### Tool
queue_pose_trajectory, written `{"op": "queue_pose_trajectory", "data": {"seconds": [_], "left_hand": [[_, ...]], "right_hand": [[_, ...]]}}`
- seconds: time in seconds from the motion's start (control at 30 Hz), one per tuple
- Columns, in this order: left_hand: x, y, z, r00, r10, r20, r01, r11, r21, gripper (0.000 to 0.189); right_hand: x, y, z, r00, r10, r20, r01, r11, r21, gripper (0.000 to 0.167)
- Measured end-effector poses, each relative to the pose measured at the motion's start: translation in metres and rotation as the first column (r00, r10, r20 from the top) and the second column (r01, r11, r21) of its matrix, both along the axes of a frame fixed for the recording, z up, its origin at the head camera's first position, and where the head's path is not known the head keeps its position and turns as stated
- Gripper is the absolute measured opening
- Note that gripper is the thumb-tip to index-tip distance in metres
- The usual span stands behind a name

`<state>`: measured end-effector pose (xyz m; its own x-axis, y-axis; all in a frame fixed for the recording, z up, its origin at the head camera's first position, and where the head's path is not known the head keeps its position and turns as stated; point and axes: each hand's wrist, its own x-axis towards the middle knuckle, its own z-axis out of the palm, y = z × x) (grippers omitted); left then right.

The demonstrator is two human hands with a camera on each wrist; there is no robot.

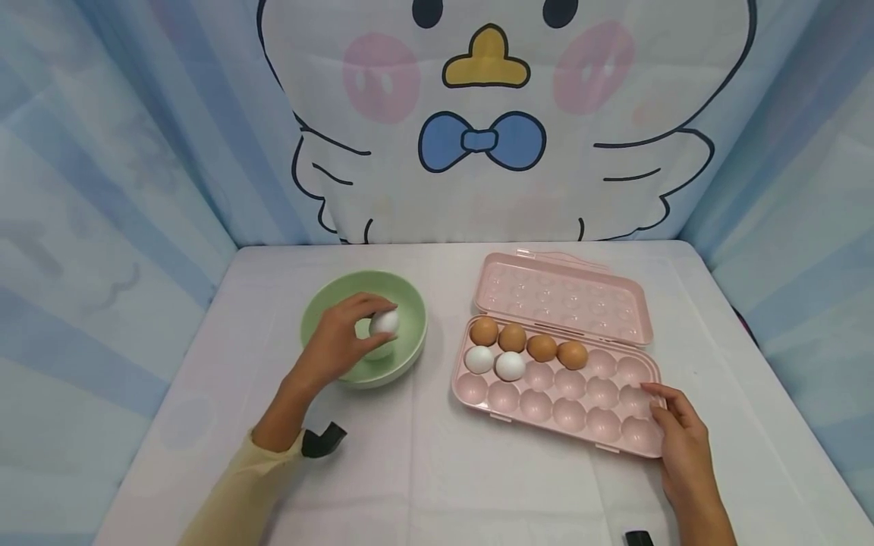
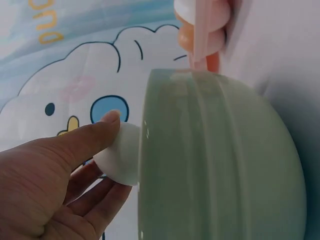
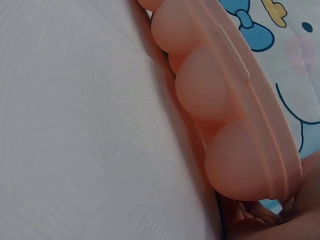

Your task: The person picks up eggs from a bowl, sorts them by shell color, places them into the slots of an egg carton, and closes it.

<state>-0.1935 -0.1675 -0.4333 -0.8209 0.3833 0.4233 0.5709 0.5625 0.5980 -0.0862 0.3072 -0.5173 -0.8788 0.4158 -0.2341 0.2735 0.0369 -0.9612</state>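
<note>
My left hand (image 1: 341, 337) pinches a white egg (image 1: 385, 322) between thumb and fingers, above the green bowl (image 1: 321, 303). In the left wrist view, the egg (image 2: 120, 155) is at the level of the bowl's rim, partly hidden behind it. A pink egg carton (image 1: 570, 409) lies with its lid folded back, to the right of the bowl. Several brown eggs (image 1: 512, 337) fill part of its back row, and two white eggs (image 1: 510, 366) sit in the middle row's left cups. My right hand (image 1: 686, 444) grips the carton's right end, with some fingers under it in the right wrist view.
The carton's open lid (image 1: 567, 296) lies toward the back of the white-covered table (image 1: 437, 470). A printed curtain (image 1: 478, 205) hangs behind the table, with more cloth at both sides. A black strap piece (image 1: 324, 440) is at the left wrist.
</note>
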Motion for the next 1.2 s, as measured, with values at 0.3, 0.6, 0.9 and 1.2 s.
{"op": "queue_pose_trajectory", "data": {"seconds": [0.3, 0.6, 0.9, 1.2], "left_hand": [[0.0, 0.024, 0.005, 0.999, -0.035, 0.015, 0.034, 0.997, 0.063, 0.046], [-0.003, 0.053, 0.004, 0.995, -0.1, 0.014, 0.095, 0.976, 0.197, 0.043], [-0.006, 0.103, -0.014, 0.973, -0.227, -0.036, 0.226, 0.915, 0.334, 0.041], [-0.007, 0.138, -0.032, 0.964, -0.265, 0.01, 0.239, 0.883, 0.404, 0.042]], "right_hand": [[0.003, 0.001, 0.001, 1.0, -0.007, -0.001, 0.007, 1.0, -0.01, 0.036], [0.005, 0.004, 0.001, 1.0, 0.019, -0.004, -0.019, 1.0, -0.006, 0.036], [0.005, 0.007, 0.002, 0.999, 0.042, -0.013, -0.042, 0.999, 0.014, 0.038], [0.003, 0.004, 0.001, 0.998, 0.053, 0.015, -0.054, 0.998, 0.023, 0.039]]}}
